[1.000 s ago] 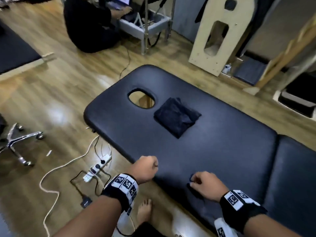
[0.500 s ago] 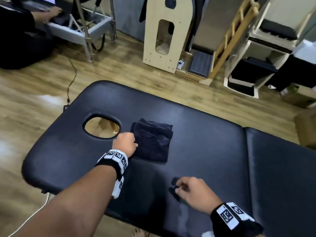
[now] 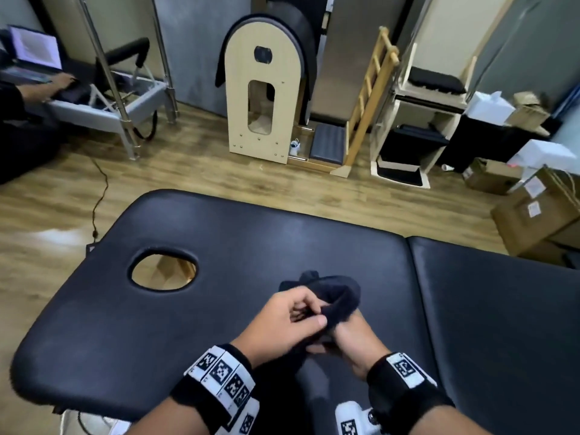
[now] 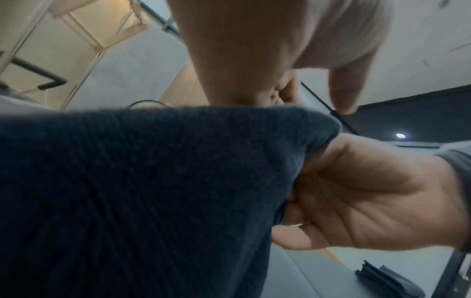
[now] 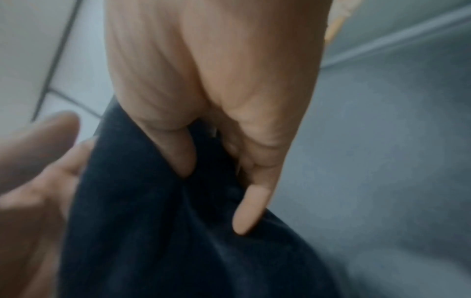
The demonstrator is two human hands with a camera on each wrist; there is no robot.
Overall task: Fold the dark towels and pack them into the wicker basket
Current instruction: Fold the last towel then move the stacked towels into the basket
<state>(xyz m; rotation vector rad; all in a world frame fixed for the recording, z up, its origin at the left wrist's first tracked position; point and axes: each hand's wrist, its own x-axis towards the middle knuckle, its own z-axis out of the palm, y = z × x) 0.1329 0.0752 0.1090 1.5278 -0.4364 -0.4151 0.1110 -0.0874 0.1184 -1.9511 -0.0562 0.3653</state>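
Note:
A dark towel (image 3: 337, 293) is bunched up just above the black massage table (image 3: 251, 246), near its front edge. My left hand (image 3: 314, 315) pinches the towel's near edge between thumb and curled fingers. My right hand (image 3: 345, 335) grips it from below on the right, its fingers hidden under the cloth. In the left wrist view the towel (image 4: 153, 191) fills the lower left, the left hand (image 4: 280, 94) sits above it and the right hand (image 4: 305, 201) clutches its side. In the right wrist view the right hand (image 5: 216, 161) digs into the towel's (image 5: 165, 231) folds.
The table has an oval face hole (image 3: 163, 270) at the left and a seam (image 3: 414, 293) at the right. A seated person (image 3: 28, 130) and wooden exercise gear (image 3: 263, 98) stand beyond. Cardboard boxes (image 3: 533, 215) and a blurred straw-coloured woven thing (image 3: 530, 109) are at the far right.
The towel has left its flat spot beside the face hole and come toward the front edge. My left hand carried it there and my right hand has taken hold too.

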